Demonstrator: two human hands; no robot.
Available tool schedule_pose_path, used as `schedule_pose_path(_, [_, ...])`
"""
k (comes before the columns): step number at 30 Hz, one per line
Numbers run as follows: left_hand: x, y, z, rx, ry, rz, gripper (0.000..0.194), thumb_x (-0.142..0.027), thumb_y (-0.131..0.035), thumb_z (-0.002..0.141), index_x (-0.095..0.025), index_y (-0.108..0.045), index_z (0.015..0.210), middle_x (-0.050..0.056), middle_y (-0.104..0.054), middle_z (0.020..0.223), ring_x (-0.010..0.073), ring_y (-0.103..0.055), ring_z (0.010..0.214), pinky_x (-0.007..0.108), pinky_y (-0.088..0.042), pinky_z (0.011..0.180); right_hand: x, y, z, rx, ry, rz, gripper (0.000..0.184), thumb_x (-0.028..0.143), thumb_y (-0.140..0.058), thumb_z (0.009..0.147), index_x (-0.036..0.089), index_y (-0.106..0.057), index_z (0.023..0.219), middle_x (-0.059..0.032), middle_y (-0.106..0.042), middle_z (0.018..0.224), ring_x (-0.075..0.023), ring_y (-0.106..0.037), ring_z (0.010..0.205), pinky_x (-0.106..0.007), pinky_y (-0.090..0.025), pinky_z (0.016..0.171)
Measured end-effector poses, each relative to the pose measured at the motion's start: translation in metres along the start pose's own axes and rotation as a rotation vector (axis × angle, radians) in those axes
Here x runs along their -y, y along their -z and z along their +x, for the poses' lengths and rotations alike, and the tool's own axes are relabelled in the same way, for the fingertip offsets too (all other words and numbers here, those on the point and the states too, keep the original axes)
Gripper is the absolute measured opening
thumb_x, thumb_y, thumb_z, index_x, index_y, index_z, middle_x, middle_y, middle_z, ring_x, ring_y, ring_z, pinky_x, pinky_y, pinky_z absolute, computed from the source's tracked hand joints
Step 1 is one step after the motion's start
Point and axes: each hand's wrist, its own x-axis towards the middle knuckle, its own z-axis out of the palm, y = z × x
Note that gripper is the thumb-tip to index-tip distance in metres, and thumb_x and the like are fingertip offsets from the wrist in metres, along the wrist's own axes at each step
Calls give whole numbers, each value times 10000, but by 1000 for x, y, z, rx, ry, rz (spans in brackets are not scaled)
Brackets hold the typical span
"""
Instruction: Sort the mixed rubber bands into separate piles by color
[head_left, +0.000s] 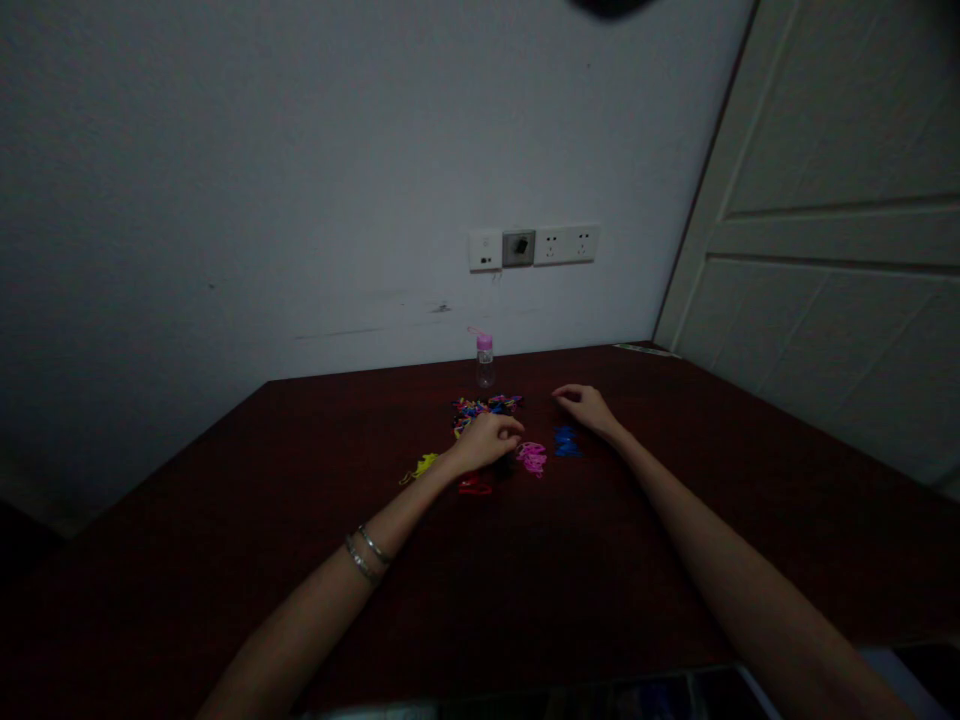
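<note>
My left hand (487, 441) is over the small piles in the middle of the table, fingers curled into a pinch; anything between them is too small to make out. Behind it lies a mixed heap of small coloured elastic bands (495, 403). Pink bands (532, 458) lie just right of this hand, red bands (474, 487) below its wrist and yellow bands (424, 465) to the left of the forearm. A dark patch under the hand is unclear. My right hand (590, 408) rests beyond the blue bands (566, 441), fingertips together; I cannot see what they hold.
A clear bottle with a pink lid (485, 362) stands behind the heap, near the wall. Sockets (566, 245) are set in the wall above the dark red table (300, 450). A pale panelled door (825, 240) is at the right.
</note>
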Motion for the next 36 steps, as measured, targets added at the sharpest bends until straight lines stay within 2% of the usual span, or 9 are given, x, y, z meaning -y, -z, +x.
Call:
schedule_pose_path(3, [14,13,4,-118,39,-50,296,-253,-508,738,-139,-696,936,9,-593,630,102,-467,563,204,-322,537,5,-1,0,0,29,-17,237,239,-504,737,163,-684,872,-58,-685,893,-189,-617,850,-315,-453,819])
schedule_pose_path(5, [29,23,6,-200,114,-100,309,-261,-506,730,-129,-694,937,6,-583,602,101,-459,542,203,-318,519,8,-2,0,-4,57,-29,230,227,-512,739,166,-686,877,-60,-682,912,-188,-614,869,-315,-450,832])
schedule_pose_path(10, [78,47,2,-438,315,-157,271,-214,-530,671,-107,-701,854,10,-576,568,105,-468,526,204,-335,515,19,-11,0,67,152,-76,229,195,-532,749,190,-681,922,-63,-662,965,-182,-604,886,-302,-459,814])
schedule_pose_path(14, [113,57,-7,-539,434,-240,261,-200,-542,645,-107,-696,835,-17,-519,486,101,-450,481,201,-327,487,36,-27,-3,175,240,-66,252,174,-534,764,199,-661,979,-62,-657,992,-174,-600,907,-295,-455,821])
schedule_pose_path(17, [128,59,-12,-581,491,-291,252,-190,-551,627,-103,-691,818,-11,-540,505,96,-456,481,199,-329,484,48,-38,-5,230,276,-6,313,147,-536,759,190,-624,1056,-60,-658,993,-166,-603,887,-290,-460,801])
schedule_pose_path(25, [134,54,-21,-585,605,-436,298,-217,-545,643,-88,-669,881,-40,-476,447,62,-363,390,187,-272,415,57,-47,-12,284,307,-27,406,97,-544,738,199,-582,1129,-64,-646,986,-178,-587,897,-309,-433,825])
schedule_pose_path(32, [132,53,-24,-612,625,-459,310,-231,-540,645,-86,-664,888,-44,-463,441,52,-342,373,179,-253,396,55,-49,-11,264,296,-9,465,62,-530,718,202,-561,1160,-50,-635,957,-159,-569,871,-306,-416,834])
schedule_pose_path(36, [137,52,-23,-607,622,-438,309,-242,-547,640,-95,-667,883,-39,-473,453,57,-358,383,180,-262,405,59,-51,-10,262,285,5,468,51,-515,712,185,-559,1159,-38,-627,895,-143,-563,807,-277,-426,783])
